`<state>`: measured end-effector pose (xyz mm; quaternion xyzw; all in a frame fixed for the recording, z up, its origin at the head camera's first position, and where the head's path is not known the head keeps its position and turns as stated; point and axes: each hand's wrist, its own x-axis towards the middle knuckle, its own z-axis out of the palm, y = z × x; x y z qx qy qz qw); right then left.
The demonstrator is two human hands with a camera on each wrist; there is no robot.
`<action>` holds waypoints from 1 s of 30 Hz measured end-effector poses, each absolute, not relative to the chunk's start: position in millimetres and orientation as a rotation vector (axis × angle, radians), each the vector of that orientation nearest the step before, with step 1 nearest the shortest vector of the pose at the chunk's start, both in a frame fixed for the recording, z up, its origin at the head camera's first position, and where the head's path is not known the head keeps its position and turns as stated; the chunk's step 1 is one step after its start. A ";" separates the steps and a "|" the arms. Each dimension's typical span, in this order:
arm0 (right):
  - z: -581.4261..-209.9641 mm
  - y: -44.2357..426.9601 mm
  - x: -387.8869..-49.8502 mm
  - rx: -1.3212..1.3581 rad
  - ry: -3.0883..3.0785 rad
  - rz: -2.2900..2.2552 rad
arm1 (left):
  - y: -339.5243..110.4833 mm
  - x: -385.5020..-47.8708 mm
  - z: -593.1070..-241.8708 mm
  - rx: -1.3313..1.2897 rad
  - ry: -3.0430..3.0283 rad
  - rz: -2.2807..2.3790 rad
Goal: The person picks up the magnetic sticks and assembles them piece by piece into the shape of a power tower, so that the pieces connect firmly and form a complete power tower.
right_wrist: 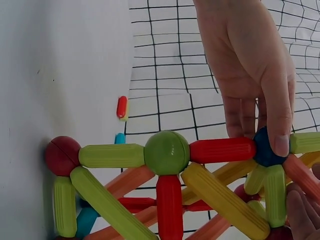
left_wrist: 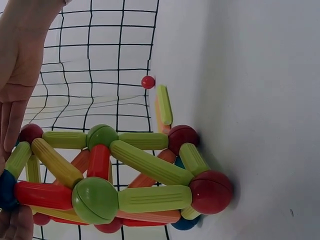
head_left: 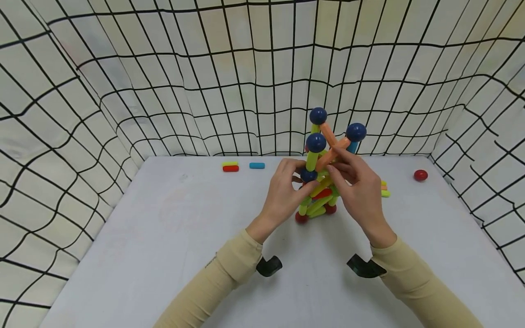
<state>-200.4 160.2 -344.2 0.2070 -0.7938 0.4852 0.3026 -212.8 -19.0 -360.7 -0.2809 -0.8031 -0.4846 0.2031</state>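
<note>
A tower of ribbed sticks and coloured balls, like a magnetic building set, stands on the white table. My left hand [head_left: 283,187] pinches a dark blue ball [head_left: 308,175] on its near upper side between thumb and fingers. A light green stick [head_left: 311,161] rises from that ball to another blue ball [head_left: 316,142]. With thumb and fingertips my right hand [head_left: 362,189] pinches an orange stick [head_left: 326,159] that slants up to a blue ball [head_left: 356,132]. Lower down, green balls [right_wrist: 166,152], red sticks [right_wrist: 222,150] and red base balls [left_wrist: 211,192] form the frame. The right fingers partly hide the upper joints.
Behind the tower on the left lie a red stick [head_left: 230,168] beside a yellow-green one, and a blue stick [head_left: 257,166]. Several loose sticks [head_left: 384,193] lie right of the right hand, and a red ball [head_left: 420,175] farther right. Black netting [head_left: 229,68] surrounds the table.
</note>
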 end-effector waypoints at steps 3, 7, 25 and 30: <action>-343.7 163.6 -197.9 0.566 -2.133 1.246 | -18.3 -212.3 -359.9 -0.771 -2.238 -1.325; -347.2 171.8 -194.5 0.585 -2.128 1.185 | -20.4 -212.9 -359.5 -0.753 -2.239 -1.314; -379.7 208.3 -219.6 0.538 -2.426 1.312 | -34.6 -226.8 -356.7 -0.724 -2.283 -1.459; -385.0 204.0 -219.5 0.576 -2.485 1.282 | -37.3 -230.8 -356.9 -0.719 -2.305 -1.485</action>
